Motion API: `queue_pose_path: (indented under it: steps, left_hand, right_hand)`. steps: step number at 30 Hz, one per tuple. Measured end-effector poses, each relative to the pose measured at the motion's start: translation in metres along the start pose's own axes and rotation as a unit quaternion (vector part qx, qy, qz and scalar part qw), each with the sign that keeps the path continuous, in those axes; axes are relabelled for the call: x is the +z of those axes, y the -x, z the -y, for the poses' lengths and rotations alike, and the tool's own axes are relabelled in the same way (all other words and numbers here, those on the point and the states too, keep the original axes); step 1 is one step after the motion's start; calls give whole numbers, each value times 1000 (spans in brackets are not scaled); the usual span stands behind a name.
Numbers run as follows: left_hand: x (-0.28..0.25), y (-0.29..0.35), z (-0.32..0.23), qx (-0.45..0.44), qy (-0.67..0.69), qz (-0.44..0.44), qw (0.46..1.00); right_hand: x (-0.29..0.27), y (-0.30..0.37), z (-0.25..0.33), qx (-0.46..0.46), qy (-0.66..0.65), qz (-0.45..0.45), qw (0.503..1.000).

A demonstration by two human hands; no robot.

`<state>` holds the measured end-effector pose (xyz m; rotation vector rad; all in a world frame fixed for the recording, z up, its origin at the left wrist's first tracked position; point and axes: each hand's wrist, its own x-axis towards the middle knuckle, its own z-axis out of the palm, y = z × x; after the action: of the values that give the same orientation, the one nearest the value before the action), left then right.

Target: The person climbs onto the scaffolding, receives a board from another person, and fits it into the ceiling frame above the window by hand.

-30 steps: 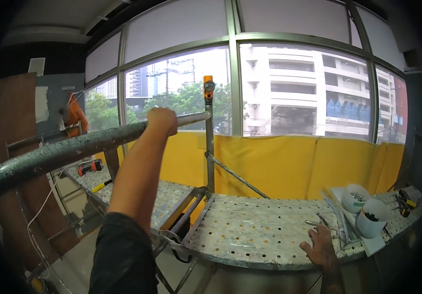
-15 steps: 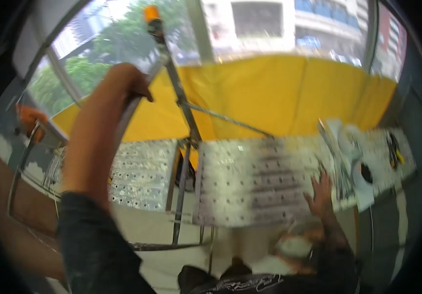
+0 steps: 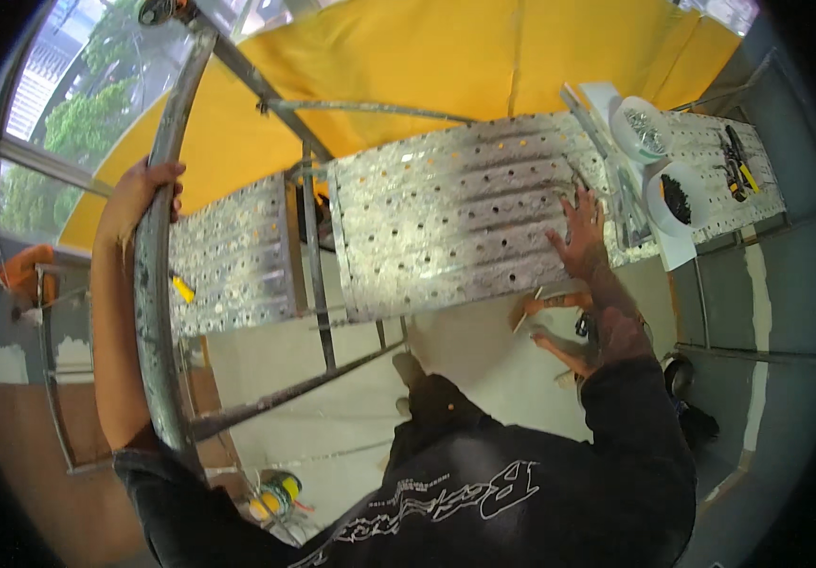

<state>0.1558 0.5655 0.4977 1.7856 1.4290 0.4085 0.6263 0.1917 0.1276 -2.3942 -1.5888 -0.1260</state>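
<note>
My left hand (image 3: 131,201) is wrapped round a worn grey scaffold tube (image 3: 153,284) that rises at the left. My right hand (image 3: 578,232) lies with fingers spread on a perforated metal scaffold plank (image 3: 408,227). Beside its fingertips is a small dark item too unclear to name. Just right of that hand, long metal strips (image 3: 621,185) rest on the plank. Past them stand a white tub of silvery screws or similar small fasteners (image 3: 645,131) and another white tub of dark ones (image 3: 676,199).
Pliers-like tools (image 3: 735,166) lie at the plank's right end. Below, a co-worker's hands (image 3: 559,303) show, one with a thin pale stick. A second perforated plank (image 3: 233,256) with a yellow-handled tool (image 3: 182,289) is at left. Yellow sheeting (image 3: 408,57) hangs behind.
My view has tilted down, so the planks and sheeting sit higher. My left hand remains at the scaffold tube and my right on the plank. The co-worker's hands now show below.
</note>
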Motion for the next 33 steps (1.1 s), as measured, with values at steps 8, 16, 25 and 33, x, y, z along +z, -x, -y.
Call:
queue_pose_path:
  steps: [8,16,25,33]
  left_hand:
    - [6,16,-1,4,60,-5,998]
    - [9,17,1,36,40,-11,999]
    - [5,13,4,40,11,-9,999]
    - [6,11,3,27,58,5,998]
  right_hand:
    - [7,1,1,-22,-17,-50,998]
    - [14,1,-3,-18,-12,-54,998]
    - [9,0,3,-12,-2,-40,999]
    - [9,-2,3,-49,-52,10,997]
